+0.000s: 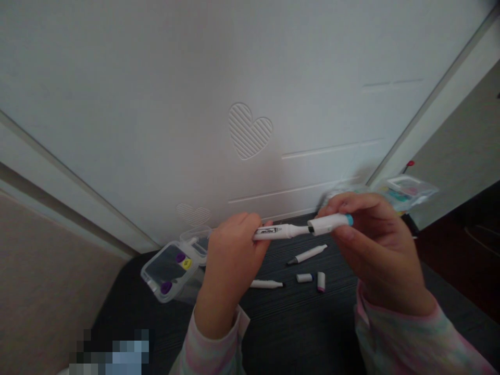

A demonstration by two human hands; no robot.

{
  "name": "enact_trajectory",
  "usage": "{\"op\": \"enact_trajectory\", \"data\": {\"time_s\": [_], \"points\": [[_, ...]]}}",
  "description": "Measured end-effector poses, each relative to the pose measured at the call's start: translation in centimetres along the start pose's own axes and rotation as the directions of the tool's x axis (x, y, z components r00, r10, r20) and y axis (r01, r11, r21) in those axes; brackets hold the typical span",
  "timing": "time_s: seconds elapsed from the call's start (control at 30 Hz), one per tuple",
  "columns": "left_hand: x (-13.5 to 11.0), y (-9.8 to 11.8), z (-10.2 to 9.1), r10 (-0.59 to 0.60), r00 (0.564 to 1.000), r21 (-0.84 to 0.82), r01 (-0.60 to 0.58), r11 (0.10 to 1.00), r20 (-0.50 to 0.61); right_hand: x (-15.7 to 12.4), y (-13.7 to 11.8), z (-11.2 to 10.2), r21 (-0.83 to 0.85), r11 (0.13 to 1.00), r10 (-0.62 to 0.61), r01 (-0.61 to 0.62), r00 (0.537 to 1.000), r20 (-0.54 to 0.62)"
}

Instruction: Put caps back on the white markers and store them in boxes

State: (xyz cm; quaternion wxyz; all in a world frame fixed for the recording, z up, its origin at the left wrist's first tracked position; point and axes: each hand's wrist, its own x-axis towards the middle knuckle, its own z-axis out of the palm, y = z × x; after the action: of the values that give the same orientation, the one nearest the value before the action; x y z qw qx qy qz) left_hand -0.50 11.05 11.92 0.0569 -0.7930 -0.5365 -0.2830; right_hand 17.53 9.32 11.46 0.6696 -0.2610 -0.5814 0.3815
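Note:
My left hand (235,255) is closed around the barrel of a white marker (278,232) with black print, held level above the dark table. Between the thumb and fingers of my right hand (380,245) is a white marker cap (328,224) with a light blue end. The cap's mouth is at the marker's dark tip, which sits at or just inside it. Below my hands lie an uncapped white marker (310,253) with a dark tip and a second one (267,284), partly hidden by my left arm. Two loose caps lie nearby, one dark-ended (304,278), one pink-ended (321,282).
A clear plastic box (172,265) with purple knobs and a yellow label stands left on the dark table (281,323). A white panel (175,130) with embossed hearts rises behind. Clear packaging (410,190) with colourful contents is at the right, beyond my right hand.

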Motion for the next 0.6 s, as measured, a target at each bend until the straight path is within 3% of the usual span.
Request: {"op": "enact_trajectory", "data": {"time_s": [0.2, 0.6], "points": [[-0.04, -0.01, -0.06, -0.009, 1.0, 0.034, 0.009, 0.999, -0.004, 0.05, -0.07, 0.19, -0.068, 0.997, -0.035, 0.036, 0.999, 0.013], [0.13, 0.35, -0.36, -0.059, 0.987, 0.107, 0.043, 0.993, 0.15, 0.12, 0.01, 0.22, -0.371, 0.928, 0.005, 0.032, 0.995, 0.098]]}}
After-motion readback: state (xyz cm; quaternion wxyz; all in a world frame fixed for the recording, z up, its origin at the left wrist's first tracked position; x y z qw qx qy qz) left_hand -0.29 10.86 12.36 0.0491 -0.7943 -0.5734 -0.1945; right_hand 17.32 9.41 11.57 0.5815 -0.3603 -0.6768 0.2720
